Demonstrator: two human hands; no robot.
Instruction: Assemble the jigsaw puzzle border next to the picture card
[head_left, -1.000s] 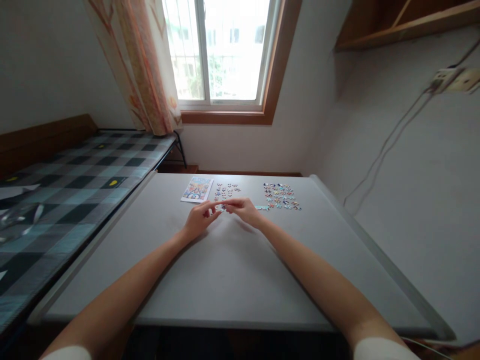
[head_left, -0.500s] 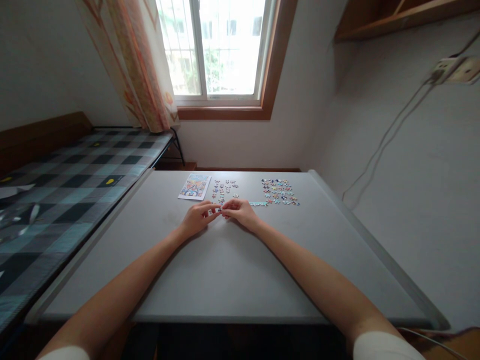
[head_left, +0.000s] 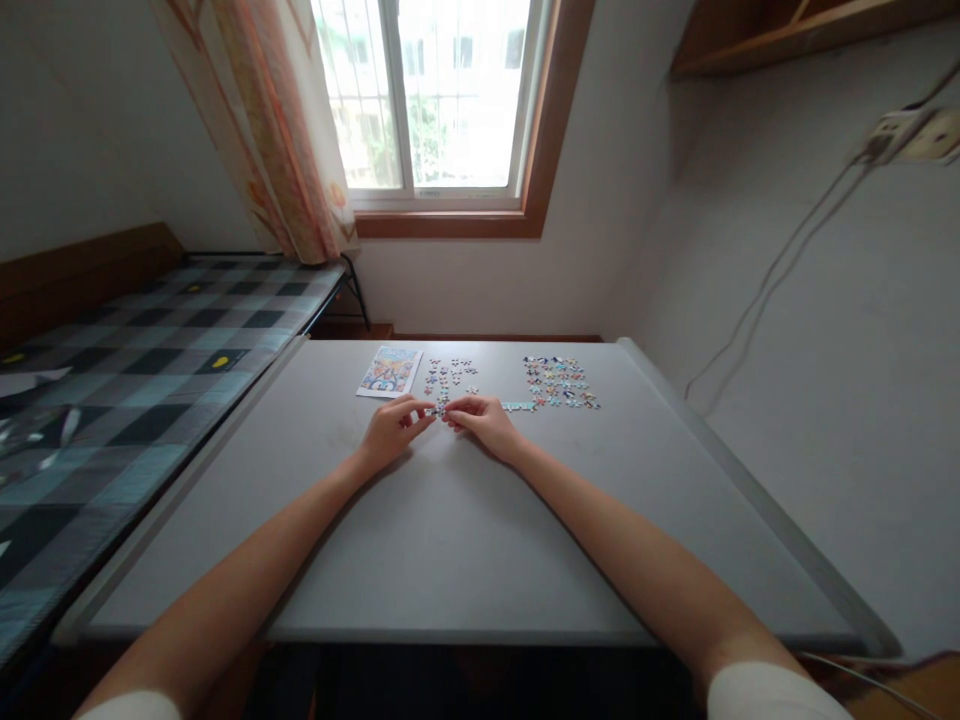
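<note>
Over the middle of the table, my left hand [head_left: 392,431] pinches the left side of small jigsaw puzzle pieces [head_left: 439,411] between thumb and forefinger. My right hand [head_left: 484,424] closes its fingertips on their right side; how many pieces are there is too small to tell. Loose puzzle pieces [head_left: 455,378] lie just beyond my hands. A light-blue joined strip of pieces [head_left: 517,407] extends to the right from behind my right hand. Farther right rests a larger group of pieces [head_left: 556,380]. The printed picture sheet [head_left: 389,372] lies beyond my left hand.
The grey-white table [head_left: 450,560] has a raised rim along its right side. A bed with a checked cover [head_left: 150,400] stands to the left. Ahead are a curtain [head_left: 277,130] and a window [head_left: 457,100]. A cable [head_left: 772,265] hangs on the right wall.
My hands have moved slightly away from me, and the left fingers have closed from a looser spread into a pinch at the pieces. The other pieces and the sheet stay put.
</note>
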